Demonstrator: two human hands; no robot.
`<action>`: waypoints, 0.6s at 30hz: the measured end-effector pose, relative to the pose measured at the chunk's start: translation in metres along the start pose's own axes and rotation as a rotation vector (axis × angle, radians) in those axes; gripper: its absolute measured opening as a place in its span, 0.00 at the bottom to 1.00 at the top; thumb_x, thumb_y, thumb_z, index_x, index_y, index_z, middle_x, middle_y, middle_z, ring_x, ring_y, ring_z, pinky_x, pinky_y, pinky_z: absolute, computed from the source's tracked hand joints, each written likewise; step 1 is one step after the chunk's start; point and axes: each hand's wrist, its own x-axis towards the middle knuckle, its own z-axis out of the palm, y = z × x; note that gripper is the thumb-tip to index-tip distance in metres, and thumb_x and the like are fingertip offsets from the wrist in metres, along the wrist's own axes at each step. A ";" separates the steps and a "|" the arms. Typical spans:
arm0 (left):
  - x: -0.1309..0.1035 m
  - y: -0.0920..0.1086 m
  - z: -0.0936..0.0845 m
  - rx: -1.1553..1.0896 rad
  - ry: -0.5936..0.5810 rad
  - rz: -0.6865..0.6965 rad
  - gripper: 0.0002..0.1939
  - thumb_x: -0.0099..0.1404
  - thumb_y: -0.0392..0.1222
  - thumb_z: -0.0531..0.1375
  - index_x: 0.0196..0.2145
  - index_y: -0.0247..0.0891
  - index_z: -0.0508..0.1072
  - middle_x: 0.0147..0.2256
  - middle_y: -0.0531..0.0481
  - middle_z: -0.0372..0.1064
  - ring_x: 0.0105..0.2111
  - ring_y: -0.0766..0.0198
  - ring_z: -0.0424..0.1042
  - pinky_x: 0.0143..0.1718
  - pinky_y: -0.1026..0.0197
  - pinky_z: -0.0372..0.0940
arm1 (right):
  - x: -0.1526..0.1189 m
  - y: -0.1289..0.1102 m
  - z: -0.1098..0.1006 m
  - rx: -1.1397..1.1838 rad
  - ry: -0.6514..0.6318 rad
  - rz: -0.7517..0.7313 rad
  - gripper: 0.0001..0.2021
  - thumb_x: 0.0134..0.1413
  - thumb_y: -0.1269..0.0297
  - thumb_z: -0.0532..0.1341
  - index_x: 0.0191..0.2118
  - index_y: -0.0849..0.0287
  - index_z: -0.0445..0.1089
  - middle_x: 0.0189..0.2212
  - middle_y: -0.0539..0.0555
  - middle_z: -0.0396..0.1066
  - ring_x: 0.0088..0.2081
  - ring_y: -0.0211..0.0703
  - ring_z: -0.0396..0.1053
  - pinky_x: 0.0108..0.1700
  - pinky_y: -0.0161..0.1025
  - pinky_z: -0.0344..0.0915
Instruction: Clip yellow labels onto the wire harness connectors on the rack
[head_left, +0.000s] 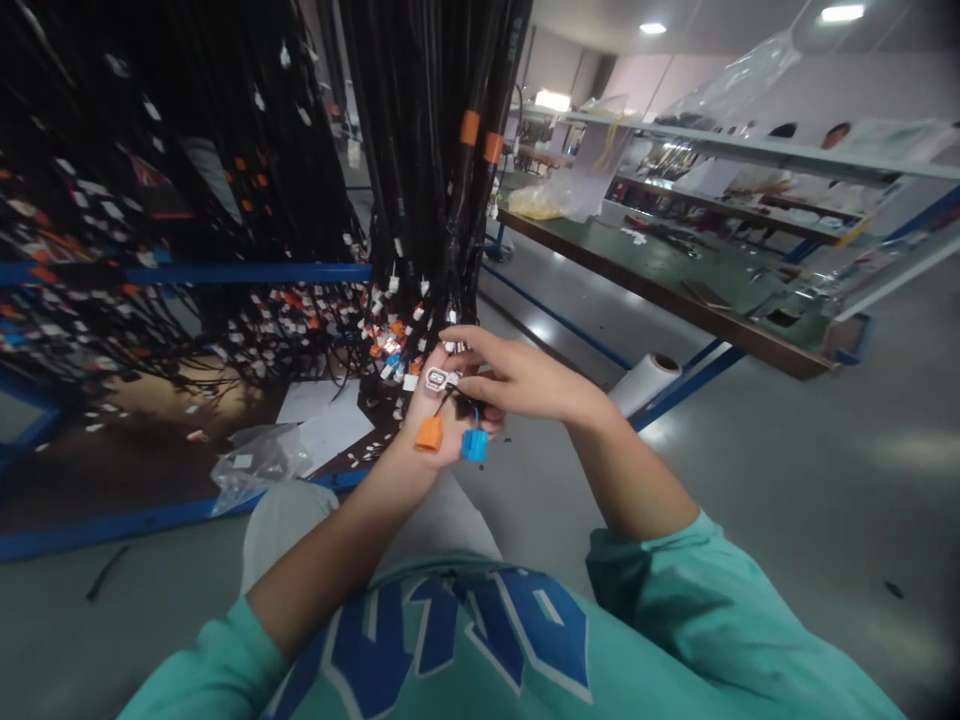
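In front of my body, my left hand (449,442) is turned palm up, its fingers curled around the end of a wiring harness and partly hidden behind my other hand. A white connector (436,379) lies over the wrist side of that palm. An orange connector (429,434) and a blue connector (474,444) hang on short wires across it. From the right, my right hand (519,376) reaches over, with bent fingers closed on the harness wires beside the white connector. Exactly what its fingertips pinch is too small to make out.
Thick bundles of black harnesses (420,120) hang ahead and left, ending in many small connectors. A blue rack rail (247,273) crosses them. Below lie white paper (330,425) and a plastic bag (259,460). A green-topped workbench (637,250) and a white roll (646,383) are on the right.
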 end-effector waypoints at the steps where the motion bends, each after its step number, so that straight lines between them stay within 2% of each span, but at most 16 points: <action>1: 0.001 0.000 0.000 -0.034 -0.017 0.013 0.24 0.62 0.59 0.48 0.20 0.38 0.64 0.16 0.53 0.58 0.17 0.66 0.61 0.20 0.63 0.58 | -0.003 0.003 0.000 0.050 0.054 -0.012 0.23 0.54 0.68 0.55 0.56 0.58 0.54 0.46 0.55 0.69 0.38 0.39 0.69 0.39 0.37 0.65; 3: 0.002 -0.001 -0.001 -0.136 -0.051 0.024 0.23 0.64 0.57 0.48 0.21 0.37 0.65 0.17 0.52 0.61 0.18 0.66 0.62 0.20 0.63 0.59 | -0.010 0.009 0.002 0.128 0.216 -0.059 0.23 0.54 0.65 0.56 0.57 0.56 0.54 0.49 0.56 0.66 0.42 0.40 0.69 0.42 0.38 0.66; 5: 0.003 -0.001 -0.001 -0.233 -0.057 0.022 0.23 0.66 0.53 0.46 0.22 0.36 0.66 0.19 0.50 0.64 0.19 0.66 0.64 0.20 0.64 0.60 | -0.019 0.012 0.003 0.099 0.430 -0.108 0.19 0.54 0.64 0.56 0.53 0.56 0.59 0.48 0.56 0.66 0.43 0.41 0.68 0.45 0.40 0.65; 7: 0.005 -0.002 -0.001 -0.283 -0.012 0.005 0.22 0.67 0.50 0.45 0.23 0.35 0.68 0.22 0.47 0.67 0.21 0.65 0.66 0.21 0.64 0.62 | -0.028 0.013 0.007 -0.038 0.620 -0.165 0.11 0.55 0.65 0.56 0.45 0.57 0.65 0.44 0.55 0.68 0.44 0.41 0.67 0.46 0.42 0.64; 9: 0.007 -0.003 -0.001 -0.301 0.044 0.002 0.22 0.67 0.48 0.44 0.28 0.34 0.71 0.24 0.45 0.69 0.25 0.63 0.69 0.24 0.61 0.66 | -0.038 0.012 0.011 -0.243 0.722 -0.211 0.06 0.56 0.67 0.56 0.38 0.57 0.69 0.38 0.54 0.69 0.42 0.42 0.66 0.45 0.43 0.61; 13: 0.011 -0.003 -0.004 -0.307 0.056 0.036 0.19 0.65 0.46 0.46 0.37 0.34 0.73 0.25 0.45 0.71 0.27 0.60 0.72 0.29 0.58 0.69 | -0.050 0.008 0.022 -0.640 0.762 -0.149 0.07 0.56 0.65 0.56 0.33 0.55 0.72 0.29 0.53 0.66 0.34 0.43 0.61 0.37 0.43 0.53; 18: 0.010 0.000 0.000 -0.336 0.114 0.000 0.20 0.66 0.44 0.45 0.42 0.31 0.72 0.21 0.48 0.69 0.21 0.66 0.69 0.24 0.66 0.67 | -0.045 0.006 0.032 -0.844 0.627 -0.060 0.09 0.56 0.61 0.57 0.34 0.57 0.74 0.27 0.54 0.66 0.31 0.43 0.56 0.31 0.42 0.45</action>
